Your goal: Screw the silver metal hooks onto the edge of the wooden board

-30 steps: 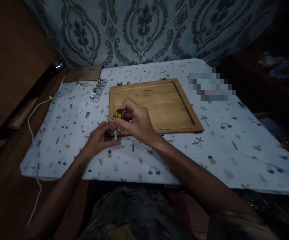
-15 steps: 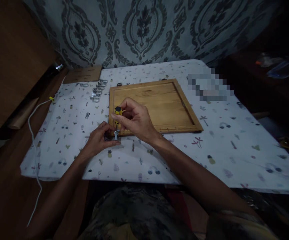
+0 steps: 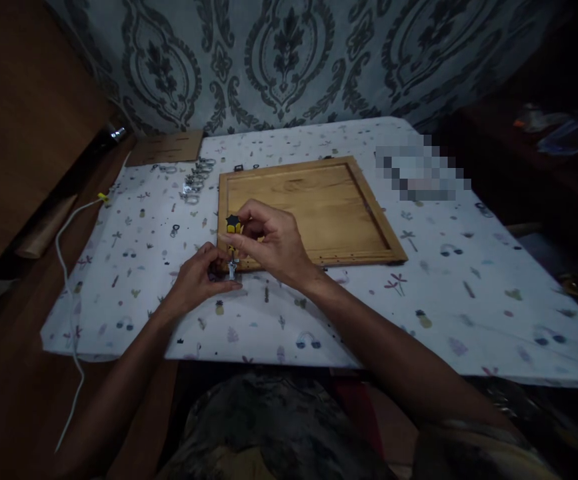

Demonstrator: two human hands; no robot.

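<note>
A framed wooden panel (image 3: 299,207) lies flat on the patterned white tablecloth. At its near left corner, a small metal hinge (image 3: 233,269) sits at the frame's edge. My left hand (image 3: 199,277) is closed around the hinge, thumb in front and fingers behind, steadying it against the corner. Between the thumb and fingers of my right hand (image 3: 273,240) is a screwdriver (image 3: 233,227) with a yellow and black handle. It stands upright, its shaft pointing down at the hinge. The tip and any screw under it are too small to make out.
Several metal hinges (image 3: 196,181) lie in a group left of the panel, near a piece of cardboard (image 3: 166,148). A small dark metal part (image 3: 175,230) rests nearer me. A white cable (image 3: 71,300) hangs over the table's left edge. A blurred-out item (image 3: 423,175) lies at the right.
The screwdriver handle has turned and tilted slightly to the left, with my right fingers shifting along with it. My left hand and the hinge have stayed in place.
</note>
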